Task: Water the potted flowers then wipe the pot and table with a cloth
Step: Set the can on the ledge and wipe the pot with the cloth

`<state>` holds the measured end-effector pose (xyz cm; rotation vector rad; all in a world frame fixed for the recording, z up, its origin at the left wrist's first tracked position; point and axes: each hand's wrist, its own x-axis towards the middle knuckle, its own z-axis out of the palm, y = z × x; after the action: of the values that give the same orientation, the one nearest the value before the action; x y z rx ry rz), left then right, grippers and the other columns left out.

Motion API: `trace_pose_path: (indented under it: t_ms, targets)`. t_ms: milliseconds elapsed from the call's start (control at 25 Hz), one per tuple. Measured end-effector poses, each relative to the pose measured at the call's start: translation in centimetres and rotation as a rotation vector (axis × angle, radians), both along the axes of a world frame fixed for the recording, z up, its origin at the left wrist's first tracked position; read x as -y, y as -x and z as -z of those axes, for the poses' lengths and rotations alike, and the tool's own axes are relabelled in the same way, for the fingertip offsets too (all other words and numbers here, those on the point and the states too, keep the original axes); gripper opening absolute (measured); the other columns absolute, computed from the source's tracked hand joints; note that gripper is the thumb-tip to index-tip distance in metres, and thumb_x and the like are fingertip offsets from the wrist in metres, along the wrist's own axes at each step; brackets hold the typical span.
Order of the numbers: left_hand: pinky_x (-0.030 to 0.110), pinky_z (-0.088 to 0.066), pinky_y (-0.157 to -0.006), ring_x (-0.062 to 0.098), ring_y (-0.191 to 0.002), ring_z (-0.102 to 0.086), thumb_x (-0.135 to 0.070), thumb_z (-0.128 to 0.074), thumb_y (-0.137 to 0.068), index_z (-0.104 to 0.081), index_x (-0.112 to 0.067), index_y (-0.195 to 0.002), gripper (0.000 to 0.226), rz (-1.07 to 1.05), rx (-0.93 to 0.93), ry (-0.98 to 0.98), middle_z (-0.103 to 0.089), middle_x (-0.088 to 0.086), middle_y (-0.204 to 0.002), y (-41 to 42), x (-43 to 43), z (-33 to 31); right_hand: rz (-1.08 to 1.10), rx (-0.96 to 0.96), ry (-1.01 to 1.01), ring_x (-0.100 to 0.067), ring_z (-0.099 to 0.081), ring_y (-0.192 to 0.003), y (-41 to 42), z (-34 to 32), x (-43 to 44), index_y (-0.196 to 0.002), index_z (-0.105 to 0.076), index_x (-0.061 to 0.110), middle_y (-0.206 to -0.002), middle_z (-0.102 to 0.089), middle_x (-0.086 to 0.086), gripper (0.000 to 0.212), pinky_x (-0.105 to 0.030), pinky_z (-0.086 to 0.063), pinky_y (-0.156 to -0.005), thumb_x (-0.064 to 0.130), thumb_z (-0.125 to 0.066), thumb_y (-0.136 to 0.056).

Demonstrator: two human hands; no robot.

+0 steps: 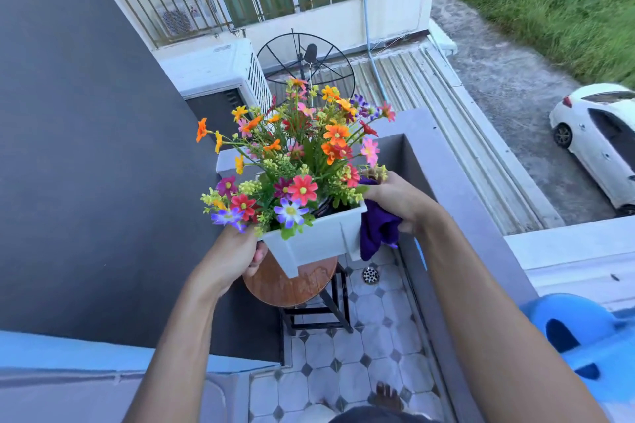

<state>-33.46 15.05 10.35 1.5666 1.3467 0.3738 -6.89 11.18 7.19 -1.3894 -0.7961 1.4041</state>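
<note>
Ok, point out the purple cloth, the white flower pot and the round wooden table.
purple cloth (376,228), head view, on the hanging folds below the right hand.
white flower pot (318,241), head view, on its near side wall.
round wooden table (292,285), head view, on the wet bare top under the pot.

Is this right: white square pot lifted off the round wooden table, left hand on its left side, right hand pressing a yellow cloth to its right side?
One thing is off: the cloth is purple, not yellow. The head view shows the right hand pressing it against the right side of the white square pot, the left hand on the left side, and the pot held above the round wooden table.
</note>
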Motion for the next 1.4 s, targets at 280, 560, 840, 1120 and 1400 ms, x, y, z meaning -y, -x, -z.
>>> trace_pose_path:
  t_ms: [280, 560, 840, 1120, 1400]
  targets:
    - [0.022, -0.02, -0.041, 0.011, -0.038, -0.024, -0.028, -0.046, -0.098, -0.049, -0.007, -0.079, 0.028, -0.348, 0.289, 0.066, -0.047, 0.01, -0.059, -0.6, -0.7, 1.6, 0.35, -0.004, 0.107, -0.022, -0.049, -0.068, 3.8, 3.3, -0.4, -0.069, -0.064, 0.012, -0.07, -0.051, -0.012, 0.015, -0.038, -0.04, -0.06, 0.015, -0.076, -0.06]
    - [0.029, -0.036, -0.05, 0.014, -0.04, -0.045, -0.046, -0.059, -0.079, -0.052, -0.009, -0.106, 0.046, -0.518, 0.194, 0.082, -0.067, 0.007, -0.066, -4.8, 3.7, 5.6, 0.477, 0.156, 0.053, -0.015, -0.055, -0.061, 7.5, 3.9, -0.2, -0.084, -0.068, 0.007, -0.071, -0.067, 0.0, 0.03, -0.028, -0.043, -0.059, 0.027, -0.08, -0.066]
    - [0.026, -0.031, -0.047, 0.017, -0.043, -0.045, -0.028, -0.052, -0.091, -0.061, -0.006, -0.064, 0.036, -0.608, 0.24, 0.096, -0.061, 0.007, -0.054, -5.9, 2.7, 4.5, 0.476, 0.169, 0.03, -0.016, -0.062, -0.074, 10.2, 3.3, 1.1, -0.103, -0.065, 0.014, -0.086, -0.071, 0.001, 0.03, -0.026, -0.042, -0.06, 0.023, -0.077, -0.077]
    - [0.034, -0.043, -0.053, 0.024, -0.053, -0.049, -0.03, -0.048, -0.084, -0.057, -0.011, -0.066, 0.027, -0.575, 0.128, 0.076, -0.062, 0.011, -0.065, -4.7, 1.7, 5.0, 0.458, 0.13, -0.096, -0.008, -0.07, -0.084, 11.1, 2.8, 1.4, -0.111, -0.066, 0.025, -0.094, -0.075, 0.008, 0.042, -0.022, -0.051, -0.072, 0.024, -0.084, -0.073]
    - [0.016, -0.026, -0.035, 0.01, -0.033, -0.035, -0.007, -0.041, -0.095, -0.053, -0.004, -0.074, 0.024, -0.636, 0.335, 0.072, -0.051, 0.011, -0.057, -4.4, 0.3, 1.0, 0.452, -0.106, -0.312, -0.015, -0.072, -0.104, 11.6, 2.9, 2.3, -0.127, -0.066, 0.023, -0.114, -0.077, 0.001, 0.048, -0.037, -0.058, -0.094, 0.011, -0.08, -0.083]
